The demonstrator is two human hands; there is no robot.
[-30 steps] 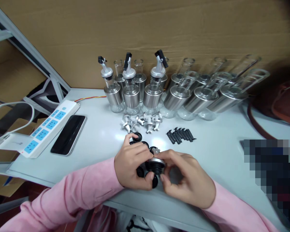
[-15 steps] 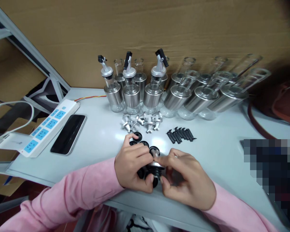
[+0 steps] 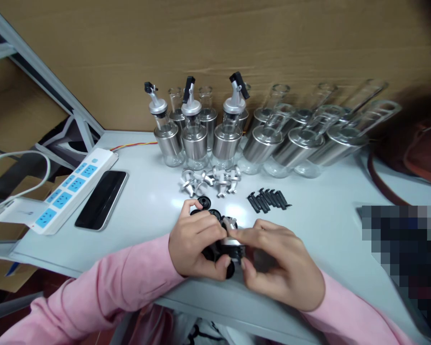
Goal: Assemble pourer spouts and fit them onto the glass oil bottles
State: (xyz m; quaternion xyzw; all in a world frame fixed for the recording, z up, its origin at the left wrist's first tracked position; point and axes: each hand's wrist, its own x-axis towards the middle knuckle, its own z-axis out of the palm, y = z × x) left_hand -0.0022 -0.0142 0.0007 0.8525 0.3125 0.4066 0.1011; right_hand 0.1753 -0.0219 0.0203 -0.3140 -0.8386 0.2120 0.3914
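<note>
Between my two hands is a bottle pourer (image 3: pixel 233 242) with a silver spout top and a black ribbed stopper below. My left hand (image 3: pixel 201 244) pinches it from the left, thumb low and fingers over the top. From the right, my right hand (image 3: pixel 282 263) grips it with forefinger on the spout and thumb at the stopper. Several black round stoppers (image 3: pixel 204 203) lie under and beside my left hand, partly hidden. Behind them is a cluster of silver spout tops (image 3: pixel 221 182). Several black levers (image 3: pixel 269 200) lie in a row to the right.
Glass bottles with steel sleeves (image 3: pixel 228 143) line the back; three in front carry pourers. On the left are a phone (image 3: pixel 102 200) and a white power strip (image 3: pixel 73 189). A brown bag (image 3: pixel 424 153) sits far right, by a cardboard wall (image 3: pixel 215 43).
The pourer stays in both hands, its black stopper turned slightly. My right hand has shifted a little to the right and down, its thumb lower.
</note>
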